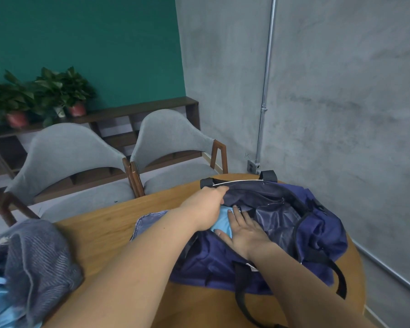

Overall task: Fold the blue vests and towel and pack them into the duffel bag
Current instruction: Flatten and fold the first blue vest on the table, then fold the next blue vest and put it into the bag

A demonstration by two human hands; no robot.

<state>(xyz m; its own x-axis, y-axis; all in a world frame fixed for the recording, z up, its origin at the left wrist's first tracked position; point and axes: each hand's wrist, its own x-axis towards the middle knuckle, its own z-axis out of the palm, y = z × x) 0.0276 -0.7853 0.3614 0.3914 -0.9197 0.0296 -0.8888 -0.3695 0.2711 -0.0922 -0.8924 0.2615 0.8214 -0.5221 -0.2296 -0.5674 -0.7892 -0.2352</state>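
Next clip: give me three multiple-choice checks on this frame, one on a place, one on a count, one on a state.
1. Where does the grey towel lie?
A) inside the bag
B) on a chair seat
C) on the table, left of the duffel bag

2. How many grey chairs stand behind the table?
A) one
B) two
C) three

3. The duffel bag is:
A) open
B) zipped shut
C) hanging from a chair

Answers:
1 C, the towel sits bunched on the wood at the left edge.
2 B, two chair backs show side by side.
3 A, its lining shows, and the right hand presses light blue cloth at its mouth.
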